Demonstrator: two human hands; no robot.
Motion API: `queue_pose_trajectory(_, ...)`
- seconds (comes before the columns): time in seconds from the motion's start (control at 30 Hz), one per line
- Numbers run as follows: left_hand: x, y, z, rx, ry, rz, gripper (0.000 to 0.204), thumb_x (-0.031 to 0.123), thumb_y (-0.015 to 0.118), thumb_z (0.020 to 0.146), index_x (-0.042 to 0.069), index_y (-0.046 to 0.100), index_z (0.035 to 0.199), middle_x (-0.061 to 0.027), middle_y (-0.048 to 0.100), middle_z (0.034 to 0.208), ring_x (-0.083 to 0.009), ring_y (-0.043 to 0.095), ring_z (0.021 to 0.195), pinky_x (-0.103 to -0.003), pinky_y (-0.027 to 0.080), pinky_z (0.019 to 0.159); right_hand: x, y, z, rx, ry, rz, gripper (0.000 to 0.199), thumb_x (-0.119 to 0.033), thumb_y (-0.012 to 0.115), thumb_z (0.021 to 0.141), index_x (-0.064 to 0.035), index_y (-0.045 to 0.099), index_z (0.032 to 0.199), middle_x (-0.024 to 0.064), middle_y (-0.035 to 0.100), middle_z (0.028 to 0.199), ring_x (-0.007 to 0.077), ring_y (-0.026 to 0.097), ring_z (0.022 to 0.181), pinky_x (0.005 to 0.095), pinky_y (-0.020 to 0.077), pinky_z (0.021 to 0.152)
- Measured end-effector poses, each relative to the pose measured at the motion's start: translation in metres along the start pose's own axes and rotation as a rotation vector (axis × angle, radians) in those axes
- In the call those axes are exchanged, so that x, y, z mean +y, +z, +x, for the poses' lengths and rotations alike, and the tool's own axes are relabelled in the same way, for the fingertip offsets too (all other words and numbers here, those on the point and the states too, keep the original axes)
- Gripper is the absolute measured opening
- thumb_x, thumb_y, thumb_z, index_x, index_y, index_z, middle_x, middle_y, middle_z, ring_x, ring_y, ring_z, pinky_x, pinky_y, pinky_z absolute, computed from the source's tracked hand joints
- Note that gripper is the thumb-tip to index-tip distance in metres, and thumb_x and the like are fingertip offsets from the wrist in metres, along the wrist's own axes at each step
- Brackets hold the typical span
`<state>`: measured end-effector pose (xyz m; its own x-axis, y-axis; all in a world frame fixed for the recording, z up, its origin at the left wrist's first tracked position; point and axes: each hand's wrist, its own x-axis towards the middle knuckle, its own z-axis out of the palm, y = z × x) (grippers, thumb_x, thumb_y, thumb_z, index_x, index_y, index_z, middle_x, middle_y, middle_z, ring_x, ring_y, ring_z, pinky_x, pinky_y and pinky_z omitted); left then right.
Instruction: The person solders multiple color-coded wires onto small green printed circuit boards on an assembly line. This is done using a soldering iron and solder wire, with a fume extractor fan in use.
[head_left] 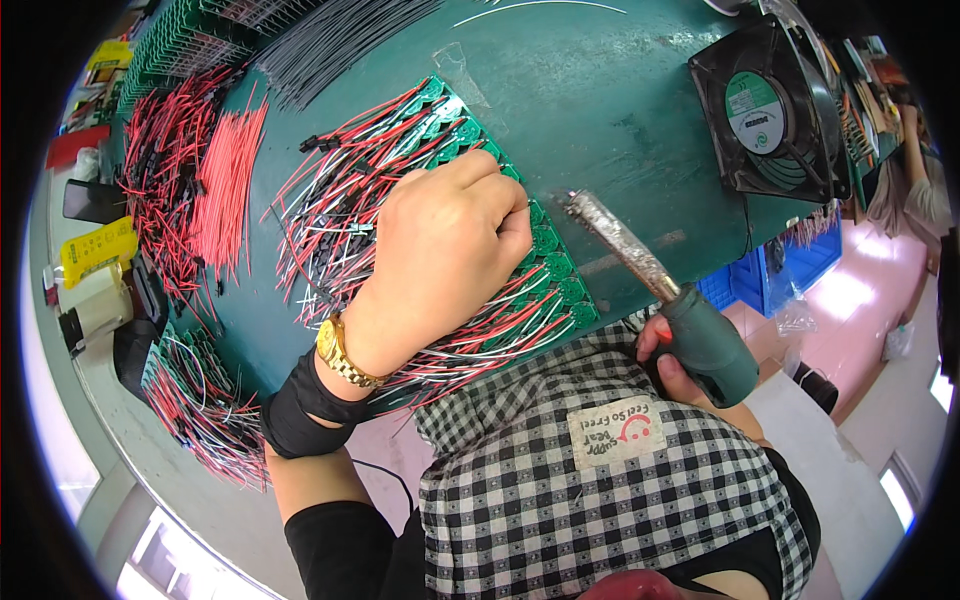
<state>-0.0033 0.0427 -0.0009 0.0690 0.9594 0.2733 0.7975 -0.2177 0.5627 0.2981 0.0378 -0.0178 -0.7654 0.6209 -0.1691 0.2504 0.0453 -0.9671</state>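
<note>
My left hand (pixel 452 225) is closed, knuckles up, over a panel of small round green circuit boards (pixel 560 268). Whatever its fingers pinch is hidden beneath them. Red, black and white wires (pixel 345 190) run leftward from the boards and pass under the hand and wrist. To the right, my right hand (pixel 682 380) grips the dark green handle of a soldering iron (pixel 712 345), partly hidden behind it. The iron's crusty metal barrel slants up and left, its tip a little right of the panel's edge and apart from it.
A black fan (pixel 765 115) stands at the right of the green table (pixel 600 120). At left lie bundles of red wires (pixel 230 185) and black-and-red wires (pixel 160 180), with dark wires (pixel 340 45) behind. More wired boards (pixel 200 400) lie lower left. A blue crate (pixel 800 270) sits beyond the right edge.
</note>
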Motion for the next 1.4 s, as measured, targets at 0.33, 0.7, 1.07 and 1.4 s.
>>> queue_pose_trajectory(0.33, 0.0, 0.001, 0.001, -0.015, -0.01, -0.009, 0.007, 0.001, 0.068, 0.067, 0.004, 0.063, 0.069, -0.0053, 0.055, 0.066, -0.019, 0.055, 0.052, -0.029, 0.044, 0.048, -0.025, -0.006, 0.013, 0.081, 0.095, 0.014, 0.017, -0.01, 0.057, 0.079, -0.0024, 0.057, 0.094, 0.0047, 0.057, 0.079, 0.0138, 0.056, 0.069, 0.0274, 0.0475, 0.064)
queue_pose_trajectory(0.7, 0.0, -0.008, -0.004, -0.104, 0.209, 0.174, 0.02, 0.004, 0.067, 0.068, 0.005, 0.063, 0.088, -0.0048, 0.058, 0.079, -0.0221, 0.056, 0.069, -0.034, 0.043, 0.064, -0.032, 0.005, 0.008, 0.221, 0.166, 0.301, 0.022, -0.008, 0.058, 0.079, -0.0011, 0.058, 0.101, 0.0042, 0.057, 0.081, 0.012, 0.056, 0.07, 0.0259, 0.0484, 0.064)
queue_pose_trajectory(1.07, 0.015, -0.016, -0.012, -0.214, 0.295, 0.444, 0.03, 0.008, 0.057, 0.07, -0.001, 0.065, 0.098, -0.0067, 0.06, 0.09, -0.0191, 0.056, 0.075, -0.032, 0.043, 0.067, -0.02, -0.003, 0.003, 0.064, 0.038, -0.074, 0.031, -0.022, 0.063, 0.084, -0.0039, 0.054, 0.108, 0.0054, 0.057, 0.084, 0.0139, 0.055, 0.072, 0.0277, 0.0467, 0.067)
queue_pose_trajectory(1.4, 0.011, -0.004, -0.018, -0.082, 0.36, 0.474, 0.027, 0.012, 0.056, 0.07, -0.001, 0.063, 0.092, -0.005, 0.053, 0.081, -0.0168, 0.049, 0.07, -0.03, 0.039, 0.061, -0.021, -0.003, 0.004, 0.067, 0.029, -0.158, 0.031, -0.021, 0.062, 0.083, -0.0015, 0.054, 0.106, 0.0042, 0.057, 0.084, 0.0127, 0.055, 0.072, 0.0261, 0.0456, 0.067)
